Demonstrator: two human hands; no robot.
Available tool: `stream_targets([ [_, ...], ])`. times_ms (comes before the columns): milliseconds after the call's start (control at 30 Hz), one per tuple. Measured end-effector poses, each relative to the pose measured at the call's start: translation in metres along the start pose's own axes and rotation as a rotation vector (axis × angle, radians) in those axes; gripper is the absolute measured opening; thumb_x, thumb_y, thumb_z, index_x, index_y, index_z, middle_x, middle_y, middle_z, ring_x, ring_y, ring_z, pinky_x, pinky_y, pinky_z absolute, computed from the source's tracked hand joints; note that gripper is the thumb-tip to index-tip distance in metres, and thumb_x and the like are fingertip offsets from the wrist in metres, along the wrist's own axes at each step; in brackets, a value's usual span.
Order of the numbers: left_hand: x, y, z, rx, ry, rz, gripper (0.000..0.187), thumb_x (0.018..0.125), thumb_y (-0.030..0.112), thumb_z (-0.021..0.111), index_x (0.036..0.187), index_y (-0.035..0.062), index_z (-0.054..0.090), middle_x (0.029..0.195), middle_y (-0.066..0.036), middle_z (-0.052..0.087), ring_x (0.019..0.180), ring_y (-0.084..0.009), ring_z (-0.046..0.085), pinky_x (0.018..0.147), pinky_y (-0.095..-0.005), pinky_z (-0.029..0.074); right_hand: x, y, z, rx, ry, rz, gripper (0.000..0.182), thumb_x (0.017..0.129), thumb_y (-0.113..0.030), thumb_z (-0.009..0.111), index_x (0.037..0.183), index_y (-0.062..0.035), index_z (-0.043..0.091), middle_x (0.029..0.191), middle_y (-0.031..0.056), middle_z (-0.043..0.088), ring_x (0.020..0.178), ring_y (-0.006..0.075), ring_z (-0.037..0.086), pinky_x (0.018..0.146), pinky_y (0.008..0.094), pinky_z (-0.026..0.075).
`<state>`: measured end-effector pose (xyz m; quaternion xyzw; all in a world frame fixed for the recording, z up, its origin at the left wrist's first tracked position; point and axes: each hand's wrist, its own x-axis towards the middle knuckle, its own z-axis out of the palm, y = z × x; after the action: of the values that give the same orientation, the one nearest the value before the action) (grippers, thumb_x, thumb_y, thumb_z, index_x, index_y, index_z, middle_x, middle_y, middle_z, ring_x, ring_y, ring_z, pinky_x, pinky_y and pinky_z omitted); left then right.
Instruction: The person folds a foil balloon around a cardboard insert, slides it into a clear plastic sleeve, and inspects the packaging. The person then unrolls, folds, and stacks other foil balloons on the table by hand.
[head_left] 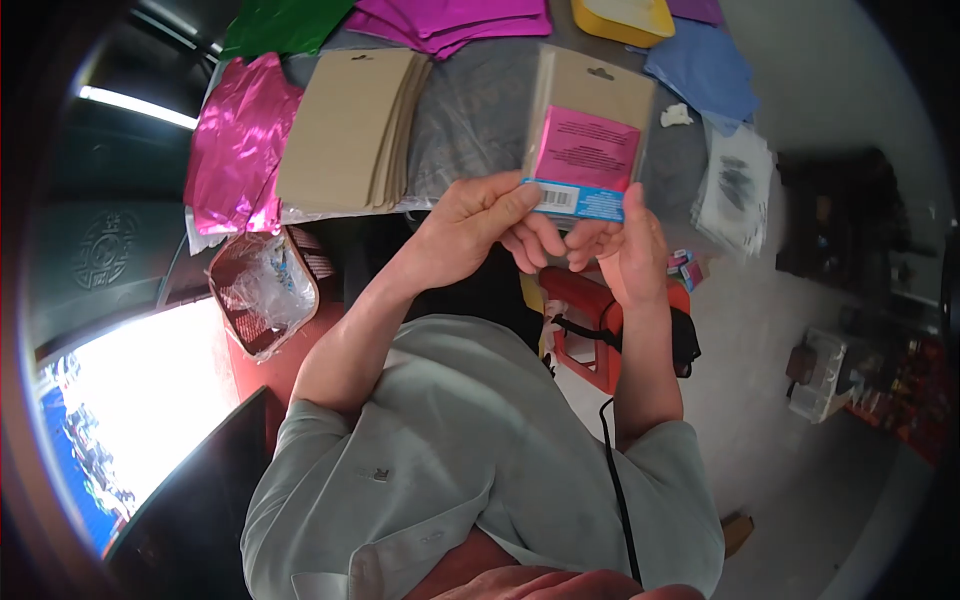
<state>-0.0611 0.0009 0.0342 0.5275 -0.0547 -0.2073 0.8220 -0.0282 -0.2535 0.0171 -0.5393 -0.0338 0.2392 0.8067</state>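
hands: left grip [480, 215] and right grip [620, 250] both grasping packaged card [588, 135] above table [480, 110].

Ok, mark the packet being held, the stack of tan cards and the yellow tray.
packet [590, 140], head view, on its pink label.
stack of tan cards [345, 130], head view, middle of the top card.
yellow tray [622, 22], head view, on its rim.

The packet [590, 140] was matt brown card under clear glossy film, with a pink paper label. At upper left, magenta foil [240, 140] gleamed, crinkled, beside a matt cardboard stack [345, 130].
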Motion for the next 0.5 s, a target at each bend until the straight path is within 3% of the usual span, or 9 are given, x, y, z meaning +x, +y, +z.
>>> stream_targets([
  [200, 0.004, -0.008, -0.002, 0.091, -0.004, -0.085, 0.035, 0.122, 0.03, 0.054, 0.119, -0.0007, 0.071, 0.101, -0.011, 0.082, 0.082, -0.0148, 0.077, 0.078, -0.0304, 0.064, -0.021, 0.001, -0.009, -0.216, 0.196, -0.062, 0.05, 0.123, -0.041, 0.047, 0.113, 0.0011, 0.072, 0.09, 0.0153, 0.081, 0.07, 0.021, 0.077, 0.063, 0.0344, 0.065],
  [367, 0.019, -0.012, 0.016, 0.183, -0.151, -0.13, 0.032, 0.122, 0.027, 0.053, 0.125, -0.0004, 0.07, 0.111, -0.011, 0.082, 0.088, -0.0146, 0.077, 0.081, -0.0303, 0.064, -0.058, -0.003, -0.032, -0.203, 0.28, -0.112, 0.038, 0.122, -0.03, 0.051, 0.113, 0.0012, 0.07, 0.09, 0.0145, 0.08, 0.07, 0.019, 0.076, 0.065, 0.034, 0.065],
  [433, 0.024, -0.011, 0.035, 0.198, -0.26, -0.182, 0.032, 0.122, 0.023, 0.053, 0.135, -0.0007, 0.069, 0.117, -0.01, 0.081, 0.094, -0.0143, 0.075, 0.087, -0.0307, 0.062, -0.079, -0.004, -0.041, -0.181, 0.314, -0.13, 0.036, 0.122, -0.028, 0.052, 0.113, 0.0012, 0.07, 0.09, 0.0144, 0.08, 0.07, 0.0186, 0.076, 0.065, 0.034, 0.065],
  [500, 0.025, -0.013, 0.048, 0.204, -0.326, -0.21, 0.033, 0.122, 0.021, 0.052, 0.14, -0.0008, 0.068, 0.12, -0.01, 0.081, 0.096, -0.0141, 0.074, 0.09, -0.0309, 0.062, -0.105, -0.009, -0.056, -0.333, 0.476, -0.227, 0.035, 0.122, -0.029, 0.052, 0.115, 0.0004, 0.068, 0.089, 0.0139, 0.079, 0.068, 0.0178, 0.075, 0.066, 0.0339, 0.065],
])
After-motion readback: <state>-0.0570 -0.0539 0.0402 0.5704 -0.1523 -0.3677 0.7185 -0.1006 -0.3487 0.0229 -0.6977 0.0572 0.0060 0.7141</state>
